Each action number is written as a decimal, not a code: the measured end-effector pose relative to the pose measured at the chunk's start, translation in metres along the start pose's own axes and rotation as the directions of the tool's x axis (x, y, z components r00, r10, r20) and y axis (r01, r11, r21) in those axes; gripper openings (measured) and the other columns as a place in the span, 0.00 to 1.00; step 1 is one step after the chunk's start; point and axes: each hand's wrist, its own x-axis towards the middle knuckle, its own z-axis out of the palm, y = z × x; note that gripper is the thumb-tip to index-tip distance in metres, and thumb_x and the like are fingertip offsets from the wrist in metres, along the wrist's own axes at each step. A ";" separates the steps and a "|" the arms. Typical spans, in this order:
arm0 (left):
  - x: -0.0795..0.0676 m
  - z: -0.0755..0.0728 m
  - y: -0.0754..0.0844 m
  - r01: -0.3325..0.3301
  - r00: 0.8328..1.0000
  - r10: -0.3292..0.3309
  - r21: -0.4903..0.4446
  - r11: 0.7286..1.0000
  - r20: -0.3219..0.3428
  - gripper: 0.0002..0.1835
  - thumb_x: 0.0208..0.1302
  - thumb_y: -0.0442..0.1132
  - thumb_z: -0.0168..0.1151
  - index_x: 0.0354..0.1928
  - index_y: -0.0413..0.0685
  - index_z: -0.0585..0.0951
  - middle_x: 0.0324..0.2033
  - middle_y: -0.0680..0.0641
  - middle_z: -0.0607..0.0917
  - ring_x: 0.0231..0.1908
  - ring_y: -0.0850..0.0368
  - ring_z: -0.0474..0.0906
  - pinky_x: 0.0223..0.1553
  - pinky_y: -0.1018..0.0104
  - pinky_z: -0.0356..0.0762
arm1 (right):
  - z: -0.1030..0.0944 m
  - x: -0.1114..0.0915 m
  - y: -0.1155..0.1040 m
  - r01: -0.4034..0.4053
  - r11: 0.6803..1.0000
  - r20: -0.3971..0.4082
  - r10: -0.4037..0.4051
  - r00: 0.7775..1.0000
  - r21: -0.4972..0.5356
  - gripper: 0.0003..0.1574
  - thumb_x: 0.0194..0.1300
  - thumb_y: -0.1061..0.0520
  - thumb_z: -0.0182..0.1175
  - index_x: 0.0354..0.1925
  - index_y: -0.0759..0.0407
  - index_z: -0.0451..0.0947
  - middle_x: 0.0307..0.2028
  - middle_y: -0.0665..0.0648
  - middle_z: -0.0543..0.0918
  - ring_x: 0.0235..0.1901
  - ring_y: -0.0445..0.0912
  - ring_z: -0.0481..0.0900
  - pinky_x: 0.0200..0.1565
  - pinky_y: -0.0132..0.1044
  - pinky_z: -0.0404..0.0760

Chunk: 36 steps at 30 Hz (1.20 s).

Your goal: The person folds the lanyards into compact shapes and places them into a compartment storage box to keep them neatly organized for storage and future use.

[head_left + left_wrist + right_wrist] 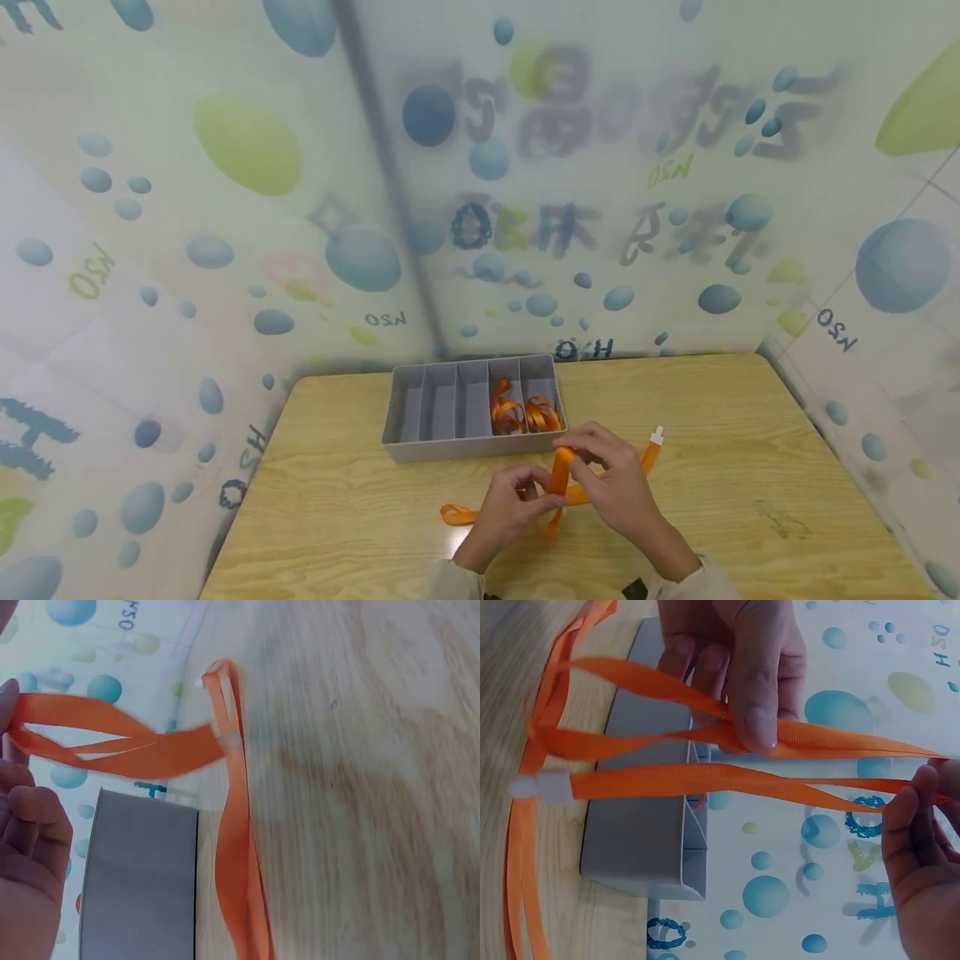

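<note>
Strap (558, 477), over the table (330, 508) near the tray (442, 451), is pinched between thumb and fingers of left hand (512, 507) and right hand (619, 485) alike; probably light, limp and slippery, it seems best gripped flat across its width; coiled straps (542, 415) lie inside the tray

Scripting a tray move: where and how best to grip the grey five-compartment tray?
Probably the left end wall, pinched over its rim from above, coming from the left. The grey five-compartment tray sits flat, open-topped and thin-walled; orange ribbons lie in the two right-hand compartments, and the right hand appears beside the near right corner.
</note>
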 end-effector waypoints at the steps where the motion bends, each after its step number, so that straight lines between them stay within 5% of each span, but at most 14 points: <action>1: 0.000 0.000 0.001 0.001 1.000 -0.001 -0.012 1.000 -0.007 0.11 0.56 0.31 0.74 0.39 0.36 0.82 0.25 0.36 0.81 0.18 0.70 0.64 0.20 0.78 0.61 | 0.000 0.001 -0.001 0.006 1.000 0.001 -0.006 1.000 0.016 0.20 0.58 0.80 0.61 0.42 0.61 0.85 0.36 0.60 0.83 0.28 0.43 0.80 0.27 0.33 0.81; 5: 0.001 0.001 0.003 0.011 1.000 -0.012 -0.072 0.997 -0.009 0.24 0.54 0.29 0.74 0.52 0.34 0.76 0.30 0.32 0.82 0.21 0.69 0.66 0.22 0.78 0.62 | -0.001 0.003 -0.004 0.010 0.998 0.012 -0.011 1.000 0.061 0.20 0.59 0.81 0.59 0.42 0.64 0.84 0.37 0.63 0.82 0.27 0.45 0.80 0.26 0.34 0.81; 10: 0.002 0.001 0.006 0.032 0.999 -0.032 -0.097 0.995 0.008 0.27 0.55 0.28 0.73 0.59 0.37 0.78 0.31 0.32 0.81 0.21 0.69 0.66 0.22 0.78 0.62 | -0.002 0.004 -0.008 -0.017 0.995 0.016 0.016 1.000 0.098 0.19 0.60 0.80 0.58 0.44 0.64 0.84 0.37 0.62 0.82 0.28 0.46 0.79 0.26 0.34 0.81; 26: 0.005 0.004 0.007 -0.033 0.996 0.036 -0.048 0.998 0.079 0.12 0.58 0.32 0.72 0.44 0.37 0.85 0.22 0.33 0.77 0.16 0.71 0.60 0.17 0.77 0.57 | -0.002 0.005 -0.017 -0.064 0.988 0.061 0.056 0.997 0.137 0.20 0.62 0.79 0.57 0.44 0.61 0.84 0.39 0.60 0.83 0.35 0.44 0.80 0.37 0.34 0.84; 36: 0.007 0.009 0.001 -0.247 0.962 0.251 -0.046 0.968 0.104 0.06 0.59 0.32 0.70 0.38 0.39 0.87 0.33 0.41 0.87 0.18 0.70 0.63 0.15 0.76 0.62 | 0.001 0.006 -0.017 -0.054 0.975 0.071 0.039 0.997 0.214 0.20 0.63 0.80 0.55 0.44 0.63 0.84 0.40 0.62 0.82 0.36 0.43 0.79 0.34 0.33 0.82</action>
